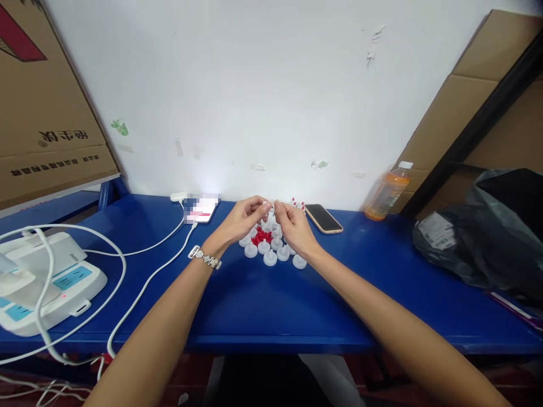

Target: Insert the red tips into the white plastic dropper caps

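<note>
My left hand (248, 219) and my right hand (293, 225) meet above the middle of the table, fingertips almost touching. Between the left fingers shows part of a white nozzle cap, mostly covered by them. The right thumb and forefinger are pinched together at its tip; whatever they hold is too small to make out. Below the hands, several white nozzle caps (270, 258) stand on the blue table with their tips up. They surround a small pile of red tip covers (262, 236). A few caps with red tips stand behind the right hand, partly hidden.
A dark-screened phone (324, 219) lies right of the hands, an orange drink bottle (388, 191) beyond it. A lit phone (203, 208) is charging at left. White cables cross toward a power strip (80, 282). A black plastic bag (487, 226) lies at right.
</note>
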Demonstrator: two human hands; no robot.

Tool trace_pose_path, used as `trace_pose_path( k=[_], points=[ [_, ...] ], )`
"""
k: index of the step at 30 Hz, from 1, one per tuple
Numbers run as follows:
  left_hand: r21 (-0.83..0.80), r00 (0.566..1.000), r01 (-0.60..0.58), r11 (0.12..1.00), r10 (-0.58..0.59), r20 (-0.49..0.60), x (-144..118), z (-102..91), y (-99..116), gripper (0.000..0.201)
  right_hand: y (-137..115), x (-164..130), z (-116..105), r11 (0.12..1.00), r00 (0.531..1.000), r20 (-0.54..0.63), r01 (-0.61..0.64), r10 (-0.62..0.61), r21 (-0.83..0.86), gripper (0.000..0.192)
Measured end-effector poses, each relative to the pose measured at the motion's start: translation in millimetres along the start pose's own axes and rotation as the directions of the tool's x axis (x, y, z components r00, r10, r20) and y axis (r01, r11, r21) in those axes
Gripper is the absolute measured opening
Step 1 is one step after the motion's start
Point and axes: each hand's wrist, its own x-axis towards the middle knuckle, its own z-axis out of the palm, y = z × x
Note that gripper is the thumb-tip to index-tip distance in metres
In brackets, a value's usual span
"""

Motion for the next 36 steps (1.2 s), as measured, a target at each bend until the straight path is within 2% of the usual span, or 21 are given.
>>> trace_pose_path(
  k=[3, 6, 9, 12, 15, 16, 17, 19, 21, 24, 26, 29, 36],
  points=[
    [-0.051, 0.998, 0.055, 0.997, -0.055, 0.006, -0.4, -2.7, 0.6, 0.041, -2.9, -1.2, -0.2, 0.997, 0.999, -0.011, 0.046, -0.047, -0.068, 0.046],
    [-0.115, 0.996, 0.094, 0.989, -0.092, 0.02, -0.5, -1.3, 0.7, 0.046, -6.5, -2.6, -0.2, 0.977, 0.989, -0.02, 0.139, -0.144, -0.162, 0.042],
    [-0.141, 0.993, 0.116, 0.983, -0.115, 0.017, -0.2, 1.3, 0.5, 0.049, -7.9, -2.9, 1.5, 0.967, 0.981, -0.024, 0.184, -0.191, -0.177, 0.042],
    [-0.087, 0.994, 0.105, 0.991, -0.107, -0.023, 0.0, -3.1, 0.4, 0.047, -4.1, -0.8, 1.0, 0.997, 0.998, -0.015, 0.068, -0.069, -0.031, 0.047],
    [-0.064, 0.982, 0.015, 0.998, -0.027, -0.187, -1.4, -18.2, -0.3, 0.045, 3.6, 3.0, -5.1, 0.979, 0.997, 0.006, -0.08, 0.08, 0.19, 0.051],
    [-0.065, 0.968, -0.037, 0.997, 0.02, -0.249, -2.3, -24.0, -0.6, 0.044, 6.0, 4.0, -7.6, 0.966, 0.994, 0.012, -0.108, 0.109, 0.233, 0.051],
    [-0.035, 0.962, -0.06, 0.998, 0.049, -0.268, -3.5, -29.0, -1.0, 0.043, 7.9, 4.6, -9.6, 0.962, 0.992, 0.025, -0.125, 0.122, 0.242, 0.051],
    [0.065, 0.978, -0.044, 0.997, 0.057, -0.203, -6.1, -35.0, -2.2, 0.041, 10.1, 4.7, -11.3, 0.983, 0.991, 0.076, -0.124, 0.114, 0.137, 0.049],
    [0.185, 0.993, -0.015, 0.983, 0.037, -0.116, -8.1, -35.4, -4.6, 0.039, 10.8, 4.1, -10.2, 0.995, 0.983, 0.164, -0.08, 0.088, -0.058, 0.045],
    [0.309, 0.997, 0.006, 0.951, 0.018, -0.072, -9.0, -31.7, -11.1, 0.037, 12.7, 4.5, -8.3, 0.976, 0.962, 0.264, -0.015, 0.073, -0.216, 0.034],
    [0.337, 0.998, 0.014, 0.942, 0.009, -0.065, -8.8, -29.3, -16.3, 0.037, 15.9, 6.0, -10.3, 0.979, 0.961, 0.264, -0.032, 0.086, -0.201, 0.032],
    [0.347, 0.998, 0.033, 0.937, -0.015, -0.054, -8.4, -23.2, -20.6, 0.038, 21.1, 7.9, -18.0, 0.992, 0.976, 0.192, -0.086, 0.102, -0.091, 0.035],
    [0.288, 0.999, -0.008, 0.958, -0.003, 0.038, -1.2, 11.8, -9.1, 0.038, 30.2, 9.9, -38.3, 0.981, 0.985, 0.165, -0.079, 0.049, 0.179, 0.028]
  ],
)
